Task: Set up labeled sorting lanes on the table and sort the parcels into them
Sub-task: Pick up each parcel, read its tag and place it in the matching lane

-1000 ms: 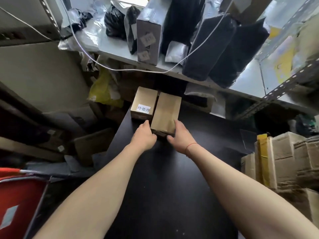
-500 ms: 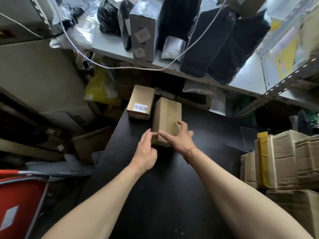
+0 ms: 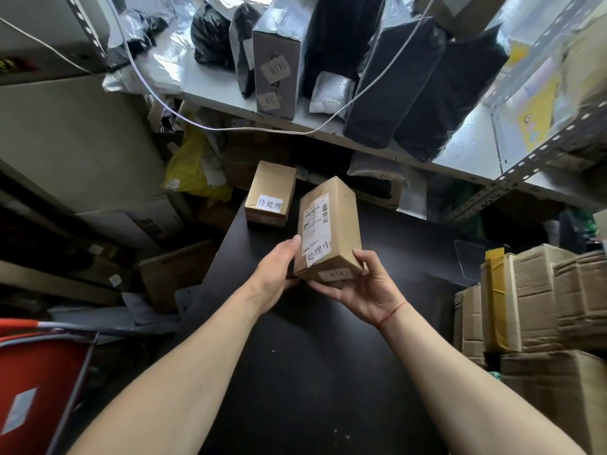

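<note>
Two bare hands hold a brown cardboard box (image 3: 328, 229) tilted above the far part of a black table (image 3: 312, 372). The left hand (image 3: 276, 274) lies flat against the box's left side with fingers nearly straight, while the right hand (image 3: 364, 287) cups the near lower corner, fingers curled under and thumb up the right side. A white label with Chinese characters shows on the box's upper face. A second, smaller box (image 3: 271, 193) bearing a similar label rests on the table's far left corner, just beyond the held one. The near tabletop lies bare between both forearms. Stacked cartons (image 3: 538, 303) crowd the table's right edge, and a shelf (image 3: 460, 159) of dark parcels overhangs its far edge.
</note>
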A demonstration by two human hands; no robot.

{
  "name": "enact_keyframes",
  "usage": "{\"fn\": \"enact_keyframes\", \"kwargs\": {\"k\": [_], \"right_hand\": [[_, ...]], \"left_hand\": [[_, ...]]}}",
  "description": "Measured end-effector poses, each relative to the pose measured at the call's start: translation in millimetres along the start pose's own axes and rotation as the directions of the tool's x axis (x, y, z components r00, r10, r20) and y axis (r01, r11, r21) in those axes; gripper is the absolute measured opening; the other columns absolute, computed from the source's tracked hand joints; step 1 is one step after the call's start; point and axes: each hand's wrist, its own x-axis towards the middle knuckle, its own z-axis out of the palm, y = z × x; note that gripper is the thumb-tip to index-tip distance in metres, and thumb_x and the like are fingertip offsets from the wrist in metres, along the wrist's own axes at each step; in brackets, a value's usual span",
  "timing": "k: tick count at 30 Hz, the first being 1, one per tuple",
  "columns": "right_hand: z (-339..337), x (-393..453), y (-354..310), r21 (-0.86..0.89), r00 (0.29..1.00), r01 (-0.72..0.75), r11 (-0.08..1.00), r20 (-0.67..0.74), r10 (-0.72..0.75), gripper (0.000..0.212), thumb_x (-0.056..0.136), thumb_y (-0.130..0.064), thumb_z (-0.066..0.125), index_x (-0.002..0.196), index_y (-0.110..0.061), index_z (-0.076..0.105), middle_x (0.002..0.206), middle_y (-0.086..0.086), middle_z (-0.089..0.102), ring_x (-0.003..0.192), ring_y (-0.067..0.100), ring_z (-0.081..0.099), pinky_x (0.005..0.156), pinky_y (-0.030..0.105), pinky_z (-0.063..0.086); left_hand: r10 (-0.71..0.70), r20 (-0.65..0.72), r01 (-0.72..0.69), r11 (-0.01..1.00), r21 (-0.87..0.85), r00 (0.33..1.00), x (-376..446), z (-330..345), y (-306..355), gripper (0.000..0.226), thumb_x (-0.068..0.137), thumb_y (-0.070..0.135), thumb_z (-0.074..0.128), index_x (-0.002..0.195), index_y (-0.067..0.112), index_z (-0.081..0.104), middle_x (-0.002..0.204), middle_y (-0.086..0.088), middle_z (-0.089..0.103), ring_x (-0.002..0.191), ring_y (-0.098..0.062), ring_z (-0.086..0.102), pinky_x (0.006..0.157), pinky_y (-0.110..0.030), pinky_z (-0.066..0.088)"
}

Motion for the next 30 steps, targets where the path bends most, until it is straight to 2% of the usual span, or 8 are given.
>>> {"fn": "enact_keyframes", "kwargs": {"k": [5, 8, 11, 14, 17, 24, 27, 30], "right_hand": [[-7.1, -11.2, 0.8, 0.023, 0.993, -0.056, 0.998, 0.102, 0.053, 0.062, 0.106, -0.034, 0.041, 0.163, -0.01, 0.035, 0.167, 0.023, 0.032, 0.156, 0.043, 0.027, 0.127, 0.065, 0.017], [-6.9, -13.9, 0.2, -0.17, 0.999, -0.037, 0.985, -0.006, 0.037, 0.054, 0.105, -0.032, 0.049, 0.156, -0.014, 0.049, 0.161, 0.022, 0.045, 0.148, 0.044, 0.043, 0.121, 0.062, 0.035], [-4.7, -12.6, -2.9, -0.377, 0.989, 0.0, 0.926, -0.135, -0.055, 0.049, 0.095, -0.038, 0.069, 0.141, -0.023, 0.066, 0.148, 0.017, 0.061, 0.123, 0.034, 0.067, 0.101, 0.053, 0.056], [1.4, -14.8, -7.0, -0.417, 0.985, 0.103, 0.903, -0.083, -0.151, 0.057, 0.098, -0.026, 0.07, 0.152, -0.033, 0.052, 0.14, 0.01, 0.068, 0.123, 0.037, 0.068, 0.101, 0.059, 0.055], [4.9, -16.4, -8.5, -0.483, 0.977, 0.127, 0.867, -0.089, -0.193, 0.077, 0.097, -0.009, 0.071, 0.161, -0.03, 0.034, 0.136, 0.012, 0.07, 0.121, 0.039, 0.07, 0.1, 0.059, 0.055], [15.4, -43.3, -3.2, -0.498, 0.967, 0.133, 0.857, -0.123, -0.222, 0.072, 0.1, -0.009, 0.068, 0.161, -0.026, 0.035, 0.133, 0.012, 0.072, 0.119, 0.038, 0.071, 0.104, 0.066, 0.052], [20.1, -61.6, 1.7, -0.551, 0.96, 0.122, 0.825, -0.144, -0.239, 0.072, 0.099, -0.011, 0.071, 0.159, -0.028, 0.036, 0.129, 0.012, 0.074, 0.116, 0.037, 0.073, 0.104, 0.066, 0.052], [27.2, -82.4, 6.2, -0.613, 0.955, 0.071, 0.787, -0.185, -0.23, 0.064, 0.102, -0.017, 0.068, 0.158, -0.033, 0.039, 0.125, 0.006, 0.077, 0.111, 0.032, 0.075, 0.101, 0.062, 0.056]], "left_hand": [[0.029, 0.14, -0.005, 0.985, -0.172, 0.99, -8.6, 2.9, 4.7, 0.046, 0.106, 0.044, 0.056, 0.148, 0.027, 0.058, 0.139, -0.01, 0.069, 0.134, -0.033, 0.062, 0.112, -0.057, 0.049], [0.108, 0.14, -0.083, 0.981, -0.174, 0.984, -10.4, 0.2, 11.1, 0.045, 0.107, 0.033, 0.056, 0.152, 0.029, 0.052, 0.139, -0.009, 0.069, 0.128, -0.03, 0.066, 0.108, -0.055, 0.051], [0.13, 0.04, -0.126, 0.987, -0.098, 0.991, -7.5, -3.0, 13.3, 0.058, 0.103, 0.024, 0.065, 0.157, 0.028, 0.043, 0.132, -0.005, 0.073, 0.12, -0.027, 0.072, 0.097, -0.046, 0.059], [0.123, 0.018, -0.122, 0.99, -0.067, 0.992, -8.9, -1.0, 5.6, 0.06, 0.103, 0.023, 0.067, 0.157, 0.029, 0.041, 0.13, -0.002, 0.075, 0.118, -0.025, 0.073, 0.094, -0.044, 0.061], [0.128, 0.002, -0.127, 0.99, -0.053, 0.992, -10.7, -1.6, -0.9, 0.061, 0.103, 0.024, 0.067, 0.157, 0.031, 0.041, 0.131, -0.001, 0.074, 0.12, -0.025, 0.072, 0.101, -0.049, 0.058], [0.212, -0.028, -0.198, 0.947, 0.253, 0.977, -25.5, -2.7, 14.9, 0.046, 0.106, 0.042, 0.059, 0.151, 0.037, 0.053, 0.128, 0.016, 0.073, 0.121, -0.01, 0.069, 0.095, -0.033, 0.058], [0.224, -0.033, -0.201, 0.921, 0.335, 0.974, -33.4, 0.6, 23.7, 0.051, 0.107, 0.029, 0.06, 0.154, 0.043, 0.048, 0.135, 0.018, 0.067, 0.122, -0.006, 0.065, 0.097, -0.035, 0.059], [0.199, -0.023, -0.174, 0.902, 0.396, 0.98, -43.2, 5.5, 29.7, 0.051, 0.105, 0.02, 0.062, 0.149, 0.043, 0.054, 0.131, 0.013, 0.07, 0.121, -0.01, 0.067, 0.097, -0.043, 0.061]]}}
